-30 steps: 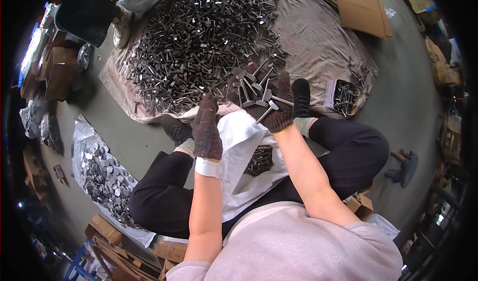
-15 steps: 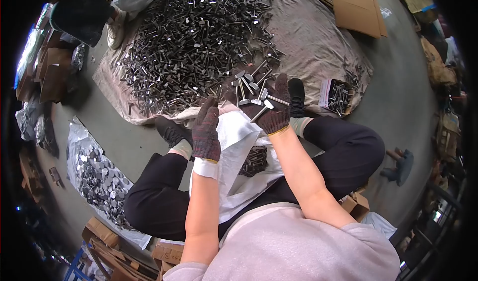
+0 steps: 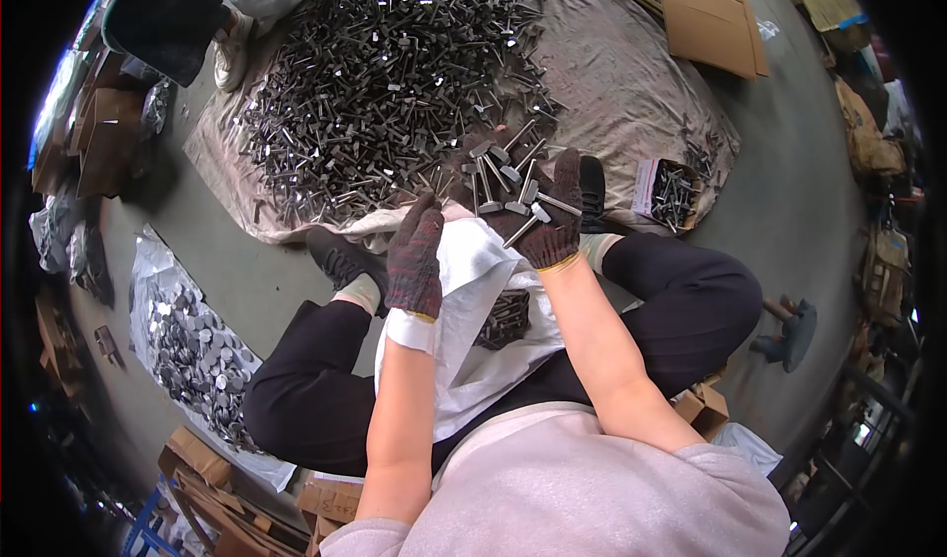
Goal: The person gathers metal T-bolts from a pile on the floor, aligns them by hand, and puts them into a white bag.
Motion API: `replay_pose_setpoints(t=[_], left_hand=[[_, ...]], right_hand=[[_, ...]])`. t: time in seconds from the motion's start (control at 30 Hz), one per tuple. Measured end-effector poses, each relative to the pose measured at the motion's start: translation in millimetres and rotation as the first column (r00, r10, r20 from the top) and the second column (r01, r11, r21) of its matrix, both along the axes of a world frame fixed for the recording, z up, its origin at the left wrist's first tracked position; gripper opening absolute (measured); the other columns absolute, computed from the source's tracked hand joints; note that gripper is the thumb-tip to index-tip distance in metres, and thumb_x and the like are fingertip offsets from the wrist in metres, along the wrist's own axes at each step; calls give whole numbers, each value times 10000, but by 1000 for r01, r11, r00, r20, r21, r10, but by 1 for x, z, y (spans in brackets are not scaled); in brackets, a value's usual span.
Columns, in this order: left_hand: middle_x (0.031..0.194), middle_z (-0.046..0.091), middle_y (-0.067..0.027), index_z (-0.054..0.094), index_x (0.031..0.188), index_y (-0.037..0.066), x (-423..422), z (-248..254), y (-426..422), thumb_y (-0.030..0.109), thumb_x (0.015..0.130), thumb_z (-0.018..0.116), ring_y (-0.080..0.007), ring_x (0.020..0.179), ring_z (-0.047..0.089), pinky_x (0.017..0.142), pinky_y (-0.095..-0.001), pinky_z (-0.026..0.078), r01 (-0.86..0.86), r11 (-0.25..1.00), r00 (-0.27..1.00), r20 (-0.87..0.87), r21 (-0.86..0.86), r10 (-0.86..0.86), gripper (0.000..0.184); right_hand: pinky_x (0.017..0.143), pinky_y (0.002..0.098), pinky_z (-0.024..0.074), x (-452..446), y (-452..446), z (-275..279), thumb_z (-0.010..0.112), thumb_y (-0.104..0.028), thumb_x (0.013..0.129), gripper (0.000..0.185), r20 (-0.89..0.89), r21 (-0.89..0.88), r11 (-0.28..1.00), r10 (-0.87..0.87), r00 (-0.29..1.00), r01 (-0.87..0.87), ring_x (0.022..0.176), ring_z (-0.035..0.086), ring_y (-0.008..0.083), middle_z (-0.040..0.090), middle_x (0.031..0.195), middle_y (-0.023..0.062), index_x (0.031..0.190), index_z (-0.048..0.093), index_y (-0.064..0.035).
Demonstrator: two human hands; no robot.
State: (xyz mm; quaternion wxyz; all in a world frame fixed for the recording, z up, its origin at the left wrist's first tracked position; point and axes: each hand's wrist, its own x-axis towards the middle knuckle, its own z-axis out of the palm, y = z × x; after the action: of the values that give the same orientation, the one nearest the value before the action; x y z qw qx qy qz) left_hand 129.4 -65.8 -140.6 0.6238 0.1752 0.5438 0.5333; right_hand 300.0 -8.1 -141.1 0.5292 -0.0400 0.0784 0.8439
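Several metal T-shaped bolts [image 3: 513,184] lie across the upturned palm of my right hand [image 3: 538,222], which wears a dark knitted glove with its fingers spread under them. My left hand [image 3: 414,256], gloved too, is stretched out with nothing visible in it, left of a white sack [image 3: 462,261]. Dark bolts [image 3: 504,320] show in the sack's opening between my legs. Beyond both hands spreads a large pile of similar bolts [image 3: 395,83] on a cloth [image 3: 617,74].
A small box [image 3: 646,187] of bolts stands at the cloth's right side. Flat metal discs [image 3: 202,360] lie on plastic at left. Another person's shoe [image 3: 231,56] is at the upper left. Cardboard [image 3: 705,19] lies at the upper right, a small stool [image 3: 794,332] at right.
Over the last second the view has shifted slightly. My left hand has tilted a little toward the right hand. The bolts remain on my right palm.
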Motion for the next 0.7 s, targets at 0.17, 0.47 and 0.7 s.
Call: replay_pose_setpoints(t=[0.17, 0.47, 0.7], left_hand=[[1326, 599, -176, 526, 1366, -25, 2, 29, 4, 292, 931, 663, -262, 1224, 566, 1048, -333, 416, 218, 967, 911, -328, -132, -251, 556], [1404, 478, -232, 398, 1440, 26, -6, 104, -43, 437, 781, 757, -413, 1361, 406, 1094, -467, 382, 683, 576, -127, -850, -449, -512, 856], [1207, 647, -171, 507, 1381, 167, -29, 72, -59, 378, 805, 714, -363, 1145, 617, 935, -455, 505, 398, 579, -319, -699, -711, -640, 647]], right_hand=[[1175, 587, 219, 5, -3, 10, 638, -635, 826, 832, -40, 5, 1000, 8, 999, -8, 1345, 432, 402, 422, 1500, 187, 1441, 456, -106], [1068, 669, 353, 37, -34, 50, 595, -522, 919, 635, -10, 123, 991, 62, 998, -60, 1307, 467, 450, 513, 1404, 228, 1347, 535, -57], [960, 641, 489, 38, -84, 70, 538, -510, 963, 602, -59, 106, 953, 292, 955, -284, 1217, 546, 456, 560, 1300, 283, 1247, 589, 18]])
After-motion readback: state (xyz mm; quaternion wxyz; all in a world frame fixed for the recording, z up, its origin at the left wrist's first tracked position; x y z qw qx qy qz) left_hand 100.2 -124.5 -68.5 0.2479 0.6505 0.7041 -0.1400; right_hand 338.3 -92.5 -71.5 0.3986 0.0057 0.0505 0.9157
